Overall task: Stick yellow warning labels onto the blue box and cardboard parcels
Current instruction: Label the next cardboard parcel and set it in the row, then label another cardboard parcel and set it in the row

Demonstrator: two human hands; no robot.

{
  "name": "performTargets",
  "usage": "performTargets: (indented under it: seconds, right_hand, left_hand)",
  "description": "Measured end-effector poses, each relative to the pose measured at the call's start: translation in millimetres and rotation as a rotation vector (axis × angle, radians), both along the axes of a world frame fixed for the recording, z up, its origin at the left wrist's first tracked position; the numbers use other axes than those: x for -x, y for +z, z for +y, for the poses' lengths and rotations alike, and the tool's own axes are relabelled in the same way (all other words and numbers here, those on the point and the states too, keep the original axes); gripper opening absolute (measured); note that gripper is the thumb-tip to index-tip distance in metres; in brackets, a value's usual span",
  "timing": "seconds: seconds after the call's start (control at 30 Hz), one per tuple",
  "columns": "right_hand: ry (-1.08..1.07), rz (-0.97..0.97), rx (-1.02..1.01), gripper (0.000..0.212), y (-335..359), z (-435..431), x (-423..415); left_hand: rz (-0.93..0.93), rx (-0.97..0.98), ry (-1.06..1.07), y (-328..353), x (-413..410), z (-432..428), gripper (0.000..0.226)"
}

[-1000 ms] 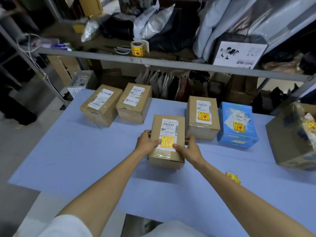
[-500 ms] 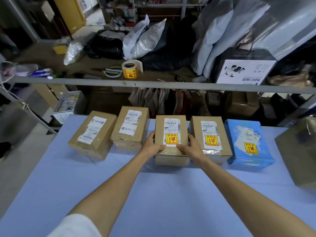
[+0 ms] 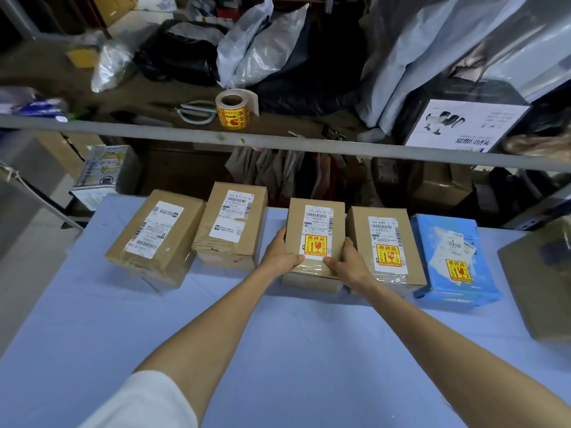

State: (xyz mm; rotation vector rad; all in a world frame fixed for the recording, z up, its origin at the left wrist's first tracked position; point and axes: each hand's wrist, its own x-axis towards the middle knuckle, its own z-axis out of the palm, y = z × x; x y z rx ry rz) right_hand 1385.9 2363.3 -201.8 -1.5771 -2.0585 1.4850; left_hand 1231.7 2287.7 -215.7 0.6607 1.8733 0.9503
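Grip: left hand [image 3: 279, 257] and right hand [image 3: 347, 264] held the stickered middle parcel [image 3: 296, 223] by its near end, in the far row. Next unstickered parcel [image 3: 259, 211] lay just left, long axis pointing away; left hand nearer.

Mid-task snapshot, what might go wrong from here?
The middle brown cardboard parcel, gripped by the left hand and right hand, sits at the blue table's far edge; pushing it away may tip it off. The far-left cardboard parcel and second-from-left cardboard parcel lack a yellow warning label like the middle one's; they might get skipped.
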Motion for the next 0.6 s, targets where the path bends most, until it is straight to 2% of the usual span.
performTargets:
  seconds: [0.2,0.37,0.5,0.6]
  right_hand:
    - [0.07,-0.146,-0.193,0.049,17,-6,6]
    - [0.246,-0.234,-0.392,0.052,35,-23,17]
    - [0.452,-0.257,-0.477,0.052,46,-36,47]
    - [0.563,-0.288,-0.507,0.043,50,-45,74]
  left_hand:
    - [0.228,0.016,-0.073,16,-3,-10,0.067]
    - [0.446,0.004,-0.024,37,24,-41,0.051]
    - [0.696,0.147,-0.017,47,63,-73,0.044]
    - [0.734,0.251,-0.022,49,89,-86,0.044]
